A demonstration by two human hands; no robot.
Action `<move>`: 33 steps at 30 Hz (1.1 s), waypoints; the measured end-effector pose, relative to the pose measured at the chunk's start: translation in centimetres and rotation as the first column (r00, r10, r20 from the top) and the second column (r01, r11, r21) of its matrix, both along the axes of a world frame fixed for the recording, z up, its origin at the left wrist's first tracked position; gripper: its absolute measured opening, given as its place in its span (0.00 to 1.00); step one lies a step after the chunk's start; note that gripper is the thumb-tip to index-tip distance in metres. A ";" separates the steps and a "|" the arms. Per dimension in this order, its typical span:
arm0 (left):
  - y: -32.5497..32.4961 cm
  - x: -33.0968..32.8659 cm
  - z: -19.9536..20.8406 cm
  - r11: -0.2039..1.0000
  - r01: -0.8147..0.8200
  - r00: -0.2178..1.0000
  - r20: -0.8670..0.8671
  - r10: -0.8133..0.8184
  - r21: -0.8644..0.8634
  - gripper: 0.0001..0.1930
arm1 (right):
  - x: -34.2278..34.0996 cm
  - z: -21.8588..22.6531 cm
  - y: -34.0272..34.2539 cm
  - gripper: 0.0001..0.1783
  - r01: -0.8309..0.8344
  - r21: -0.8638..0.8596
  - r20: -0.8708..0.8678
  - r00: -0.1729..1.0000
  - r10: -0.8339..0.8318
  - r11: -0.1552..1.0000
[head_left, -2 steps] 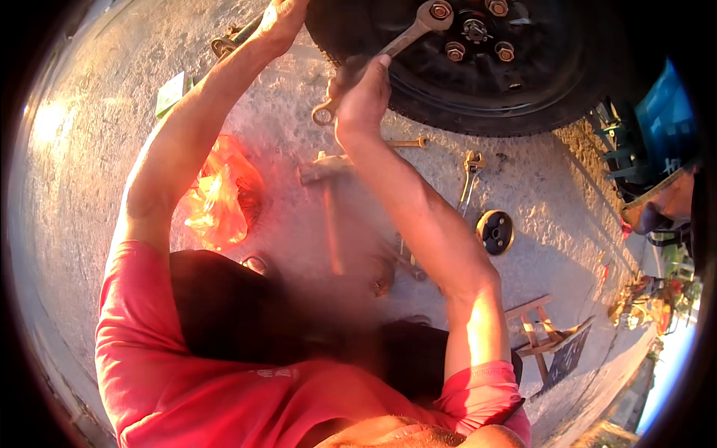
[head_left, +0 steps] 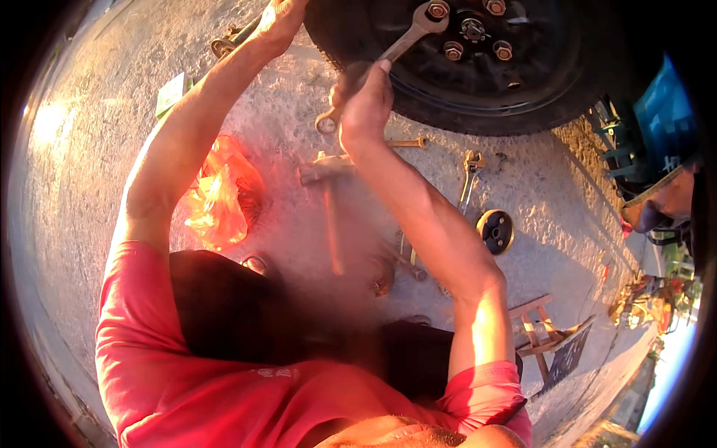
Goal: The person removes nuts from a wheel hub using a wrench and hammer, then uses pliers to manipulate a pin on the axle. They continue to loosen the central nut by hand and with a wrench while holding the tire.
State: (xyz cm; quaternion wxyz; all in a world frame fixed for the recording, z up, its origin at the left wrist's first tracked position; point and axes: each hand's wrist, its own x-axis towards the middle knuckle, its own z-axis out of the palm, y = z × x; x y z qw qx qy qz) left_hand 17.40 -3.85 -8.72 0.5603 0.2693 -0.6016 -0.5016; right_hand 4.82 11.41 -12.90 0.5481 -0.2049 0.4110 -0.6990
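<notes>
A black wheel with a tyre (head_left: 493, 112) stands at the top, with several lug nuts around its hub (head_left: 473, 30). My right hand (head_left: 367, 104) is closed around the shaft of a combination wrench (head_left: 407, 41). The wrench's open end sits at the upper-left lug nut (head_left: 437, 10), while its ring end (head_left: 326, 122) sticks out below my fist. My left hand (head_left: 285, 19) reaches up to the tyre's left edge. Its fingers run out of the picture at the top, so their grip is hidden.
On the rough concrete lie a hammer (head_left: 328, 194), an adjustable wrench (head_left: 470, 175), another wrench (head_left: 407, 142), a round black part with a yellowish rim (head_left: 495, 231) and an orange plastic bag (head_left: 224, 194). A wooden folding stool (head_left: 545, 336) stands at right, below a blue object (head_left: 665, 112).
My right hand has shifted slightly right and down, with the wrench's ring end moving the same way. The wheel's nuts sit a touch further left. My left hand looks unmoved.
</notes>
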 end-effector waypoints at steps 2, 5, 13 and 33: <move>0.5 -0.4 0.2 0.997 0.054 0.998 -0.031 -0.052 0.054 0.31 | -2.2 -0.6 2.4 0.26 -0.097 0.055 -0.091 0.991 0.102 0.994; 0.1 -0.5 0.2 1.000 -0.020 1.000 0.024 0.020 -0.002 0.31 | -7.7 -1.7 5.3 0.25 -0.216 0.143 -0.316 0.915 0.251 0.966; 0.2 -0.7 0.2 0.997 0.068 0.997 -0.025 -0.068 -0.021 0.29 | -18.5 3.5 3.7 0.24 -0.106 0.135 -0.905 0.393 0.166 0.985; -0.1 -4.8 -1.2 1.000 0.018 0.997 -0.077 -0.019 -0.003 0.33 | -7.7 -1.0 1.8 0.23 0.101 0.053 -0.290 0.953 -0.081 0.993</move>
